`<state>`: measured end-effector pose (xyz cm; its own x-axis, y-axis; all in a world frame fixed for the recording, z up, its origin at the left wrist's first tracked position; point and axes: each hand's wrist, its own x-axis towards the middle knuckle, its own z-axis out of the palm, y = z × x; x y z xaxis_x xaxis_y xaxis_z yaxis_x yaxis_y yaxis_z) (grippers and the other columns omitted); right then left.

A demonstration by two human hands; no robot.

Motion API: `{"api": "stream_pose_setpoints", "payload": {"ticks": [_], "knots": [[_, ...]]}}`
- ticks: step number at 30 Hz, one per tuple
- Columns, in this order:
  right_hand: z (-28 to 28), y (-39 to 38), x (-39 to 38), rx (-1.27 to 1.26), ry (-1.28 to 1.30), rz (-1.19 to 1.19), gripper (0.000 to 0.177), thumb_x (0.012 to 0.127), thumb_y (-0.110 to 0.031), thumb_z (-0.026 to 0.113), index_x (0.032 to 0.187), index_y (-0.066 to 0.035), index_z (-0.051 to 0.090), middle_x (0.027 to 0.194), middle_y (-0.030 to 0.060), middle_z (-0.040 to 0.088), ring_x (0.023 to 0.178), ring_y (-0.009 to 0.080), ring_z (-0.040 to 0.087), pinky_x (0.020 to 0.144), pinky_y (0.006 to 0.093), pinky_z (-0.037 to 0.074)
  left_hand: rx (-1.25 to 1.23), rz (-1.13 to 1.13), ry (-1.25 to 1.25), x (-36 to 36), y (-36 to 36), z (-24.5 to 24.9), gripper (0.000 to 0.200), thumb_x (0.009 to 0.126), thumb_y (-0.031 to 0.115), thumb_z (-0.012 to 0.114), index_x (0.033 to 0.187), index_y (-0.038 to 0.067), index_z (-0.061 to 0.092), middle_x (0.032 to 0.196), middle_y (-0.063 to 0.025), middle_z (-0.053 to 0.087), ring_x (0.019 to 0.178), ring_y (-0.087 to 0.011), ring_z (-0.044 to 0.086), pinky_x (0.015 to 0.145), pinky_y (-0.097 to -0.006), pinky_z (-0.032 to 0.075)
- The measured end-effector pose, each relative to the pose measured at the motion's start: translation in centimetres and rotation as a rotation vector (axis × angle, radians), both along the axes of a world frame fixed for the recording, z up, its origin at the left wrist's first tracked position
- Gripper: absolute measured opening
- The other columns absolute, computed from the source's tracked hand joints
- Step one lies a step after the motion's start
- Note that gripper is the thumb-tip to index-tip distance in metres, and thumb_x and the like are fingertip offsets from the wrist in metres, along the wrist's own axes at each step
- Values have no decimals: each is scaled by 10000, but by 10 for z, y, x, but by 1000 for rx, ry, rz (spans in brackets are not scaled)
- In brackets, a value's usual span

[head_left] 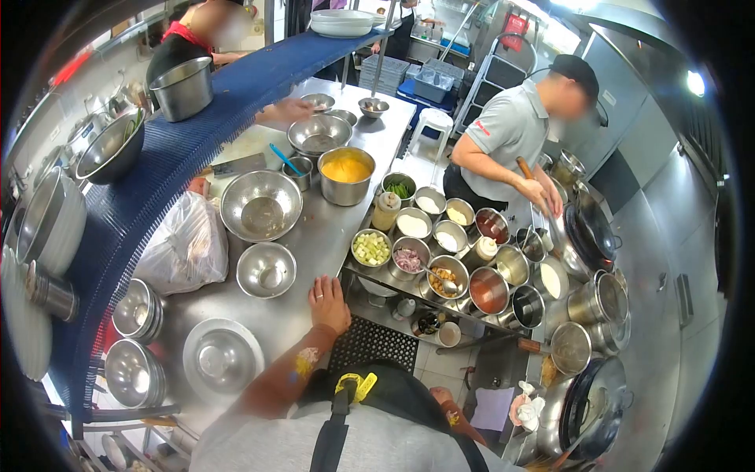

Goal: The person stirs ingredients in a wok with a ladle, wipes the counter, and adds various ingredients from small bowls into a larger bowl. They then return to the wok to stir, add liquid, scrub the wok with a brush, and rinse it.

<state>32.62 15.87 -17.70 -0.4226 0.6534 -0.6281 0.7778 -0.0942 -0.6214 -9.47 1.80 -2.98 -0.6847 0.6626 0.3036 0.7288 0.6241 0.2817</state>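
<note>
My left hand [329, 305] rests flat on the steel counter [311, 259] near its edge, a ring on one finger, holding nothing. Close by on its left stands an empty steel bowl [267, 270], with a wider one [261, 206] behind it. Low beside my apron, my right hand [442, 396] is partly in view; its fingers are too small and hidden to make out. Ahead and to the right, a rack holds several steel pots, among them diced green pieces [371, 248], chopped onion [408, 259] and a red sauce [489, 290].
A co-worker in a grey shirt [511, 118] holds a wooden-handled tool at the stove on the right. Another person's hand [289, 110] reaches over the counter's far side. A blue shelf [236, 79] crosses the left. Woks [594, 409] sit at the lower right.
</note>
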Motion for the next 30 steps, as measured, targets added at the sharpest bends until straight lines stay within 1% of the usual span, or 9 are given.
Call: {"api": "stream_pose_setpoints", "payload": {"ticks": [11,14,16,20,23,25,26,27,30], "knots": [[19,-6,-5,-1,-130,-67,110,804,-113,627,740,-28,658,586,85,592,504,218,583,486,374,500,15,3,38,-1,3,-9,739,709,255,627,1347,-49,410,1381,-256,380,1334,-449,291,1096,-552,226],[-68,20,32,731,-86,936,132,815,-120,607,742,-16,646,573,106,583,495,245,589,455,379,491,4,-1,35,1,3,-5,734,716,256,624,1349,-47,407,1381,-253,380,1333,-450,291,1097,-552,228],[-70,18,41,577,53,707,122,814,-124,606,756,-30,660,605,117,606,546,269,617,483,394,502,7,-10,43,0,2,-5,731,719,257,623,1348,-47,408,1382,-253,380,1332,-452,291,1096,-554,230],[-8,1,9,-19,-235,64,130,818,-140,588,787,-64,689,733,124,665,711,287,667,641,406,542,-71,10,-32,1,3,1,764,745,258,663,1397,-19,377,1458,-237,342,1381,-426,266,1123,-549,209],[-7,-6,14,-139,-226,-164,179,821,-192,584,837,-64,709,875,134,696,850,304,672,777,403,537,-88,20,-36,1,6,-1,766,741,262,663,1397,-18,384,1448,-239,361,1376,-422,279,1122,-554,212],[-30,4,32,482,-365,853,267,838,-248,551,856,-35,711,902,172,692,866,329,669,802,424,532,-102,8,-24,0,10,-4,760,738,266,664,1390,-19,399,1434,-243,385,1367,-421,297,1121,-555,219],[-66,5,44,338,-330,524,330,836,-305,530,865,-39,723,905,180,687,885,354,659,808,446,524,-99,-36,11,-5,10,-10,739,739,280,661,1375,-15,429,1413,-255,413,1352,-423,323,1119,-553,231],[-25,0,34,191,-266,312,355,838,-322,509,879,-33,712,905,184,681,893,370,649,820,463,515,-62,-44,20,2,11,5,680,727,273,654,1318,-12,475,1358,-276,447,1320,-425,361,1097,-552,270],[45,-16,34,409,67,-64,256,813,-298,577,887,-69,663,807,190,659,760,384,641,698,460,505,152,-131,248,-9,14,-43,645,763,290,632,1313,-13,486,1323,-255,481,1245,-447,416,1060,-564,316]]}}
